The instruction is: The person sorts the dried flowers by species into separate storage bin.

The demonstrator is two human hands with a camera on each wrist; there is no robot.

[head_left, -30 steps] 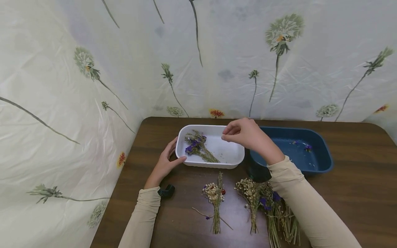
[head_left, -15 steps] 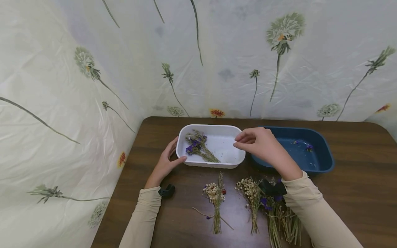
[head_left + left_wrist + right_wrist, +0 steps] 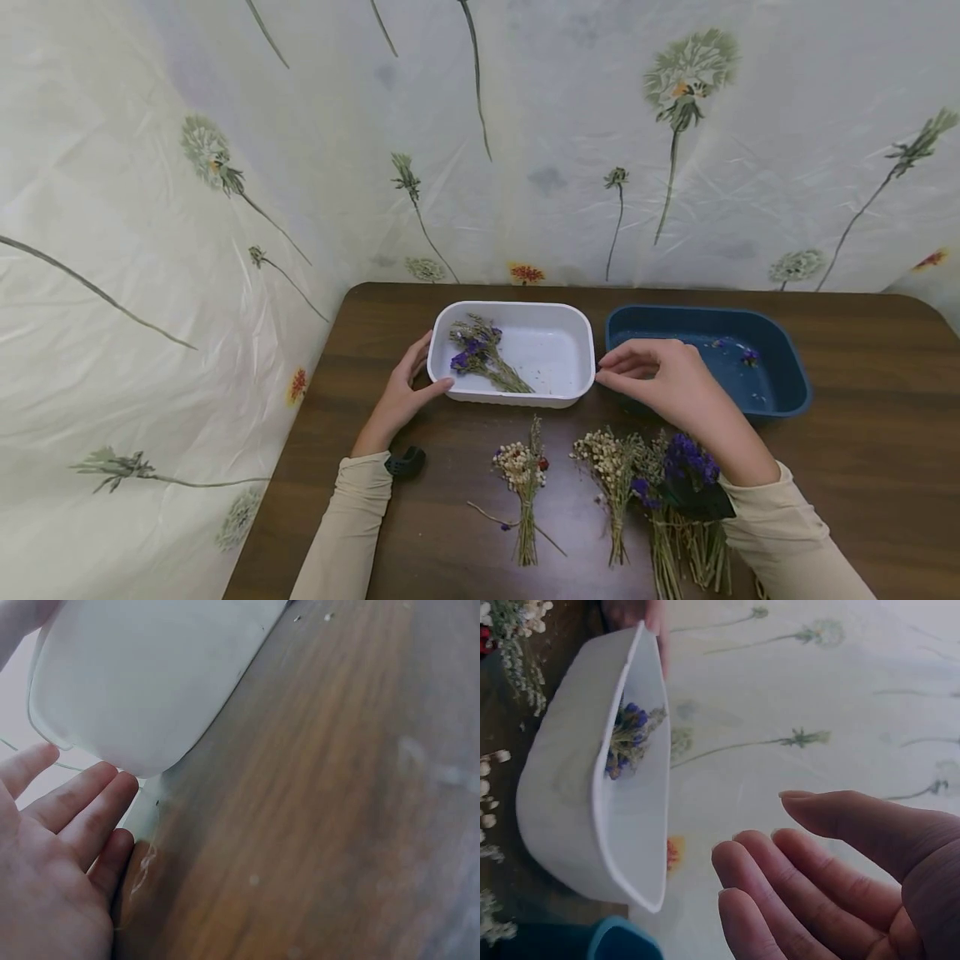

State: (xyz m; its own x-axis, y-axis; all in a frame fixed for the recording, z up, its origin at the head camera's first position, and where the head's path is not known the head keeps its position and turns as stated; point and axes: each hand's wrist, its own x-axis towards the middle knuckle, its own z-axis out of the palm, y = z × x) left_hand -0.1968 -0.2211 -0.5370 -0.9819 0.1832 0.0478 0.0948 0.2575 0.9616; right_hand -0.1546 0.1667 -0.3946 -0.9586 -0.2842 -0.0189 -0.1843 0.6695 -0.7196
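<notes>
My left hand (image 3: 405,392) rests against the left end of a white plastic tub (image 3: 573,367). Its fingers (image 3: 97,817) lie fairly straight along the outer wall, and the thumb touches the rim at the front left corner. Inside the tub lies a small bunch of dried purple flowers (image 3: 480,354), stems toward the front. Between the white tub and a dark blue tub (image 3: 780,367), over the blue one's front left part, hovers my right hand (image 3: 667,383). Its fingers are relaxed, with a gap below the thumb and nothing held, as the right wrist view shows.
A small tied bouquet (image 3: 525,492) with cream and red blooms lies in front of the white tub, beside a loose twig (image 3: 487,514). Several dried bunches (image 3: 615,467) lie to its right on the brown table (image 3: 885,467). Purple scraps (image 3: 750,357) lie in the blue tub.
My right hand has moved right and toward me, from above the white tub to the blue tub's near left side. My left hand and the flowers in the white tub have stayed put.
</notes>
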